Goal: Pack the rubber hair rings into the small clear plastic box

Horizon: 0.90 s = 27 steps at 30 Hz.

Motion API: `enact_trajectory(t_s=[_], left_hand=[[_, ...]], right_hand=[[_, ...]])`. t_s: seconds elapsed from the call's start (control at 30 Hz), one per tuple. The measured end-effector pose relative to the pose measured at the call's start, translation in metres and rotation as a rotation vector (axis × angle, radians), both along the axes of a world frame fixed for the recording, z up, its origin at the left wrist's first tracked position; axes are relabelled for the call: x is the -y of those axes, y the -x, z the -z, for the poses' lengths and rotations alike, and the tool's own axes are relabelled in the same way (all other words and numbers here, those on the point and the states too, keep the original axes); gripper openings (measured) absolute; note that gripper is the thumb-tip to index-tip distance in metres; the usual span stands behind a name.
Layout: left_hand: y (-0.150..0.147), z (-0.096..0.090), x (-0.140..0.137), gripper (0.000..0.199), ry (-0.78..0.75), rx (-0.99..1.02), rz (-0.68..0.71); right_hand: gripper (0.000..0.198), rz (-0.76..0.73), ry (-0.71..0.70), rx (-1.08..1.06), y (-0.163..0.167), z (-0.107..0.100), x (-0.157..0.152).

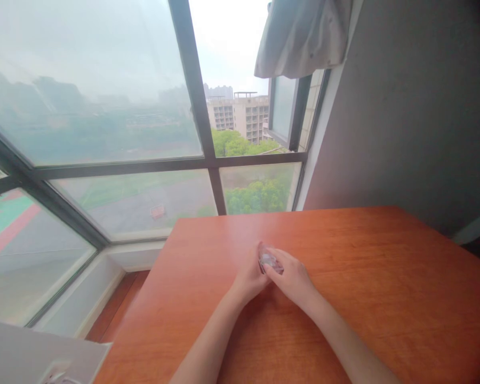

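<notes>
Above the middle of the reddish-brown wooden table (356, 256), my two hands come together around a small deck of cards (271, 260). Its printed surface is greyish pink and too blurred to read. My left hand (250, 272) grips the deck from the left side, fingers upright along its edge. From the right, my right hand (294, 272) closes over it, thumb across the near face and fingers over the far top edge. Part of the deck is hidden behind the fingers.
Large framed windows (124, 170) stand beyond the table and to its left, one sash (284, 109) swung outward. A pale curtain (304, 37) hangs at top right beside a grey wall (408, 122). A white surface (36, 352) lies at lower left.
</notes>
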<state>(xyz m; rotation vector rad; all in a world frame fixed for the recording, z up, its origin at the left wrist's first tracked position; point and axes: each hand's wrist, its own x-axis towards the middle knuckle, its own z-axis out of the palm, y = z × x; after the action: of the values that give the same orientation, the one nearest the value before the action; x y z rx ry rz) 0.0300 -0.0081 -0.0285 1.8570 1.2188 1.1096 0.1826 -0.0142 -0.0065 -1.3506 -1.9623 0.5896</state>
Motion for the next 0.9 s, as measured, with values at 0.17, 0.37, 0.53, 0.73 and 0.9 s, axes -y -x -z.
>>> enact_trajectory(t_s=[0.17,0.37,0.53,0.73,0.9], left_hand=[[0.0,-0.002,0.0,0.067,-0.013,0.021,0.005],[0.001,-0.001,-0.002,0.066,0.008,0.101,0.077],[0.005,0.002,-0.004,0.072,0.059,0.131,0.113],[0.007,-0.006,-0.002,0.083,0.162,0.217,0.124],[0.003,-0.011,-0.001,0.079,0.258,0.337,0.113]], right_hand=[[0.044,-0.012,0.01,-0.022,0.001,-0.001,0.0],[0.046,-0.02,0.05,-0.047,0.0,-0.005,0.0],[0.044,-0.013,0.103,-0.132,-0.006,-0.011,-0.001],[0.043,0.029,0.279,-0.402,-0.016,-0.001,-0.012],[0.052,0.035,0.477,-0.686,-0.014,-0.004,-0.012]])
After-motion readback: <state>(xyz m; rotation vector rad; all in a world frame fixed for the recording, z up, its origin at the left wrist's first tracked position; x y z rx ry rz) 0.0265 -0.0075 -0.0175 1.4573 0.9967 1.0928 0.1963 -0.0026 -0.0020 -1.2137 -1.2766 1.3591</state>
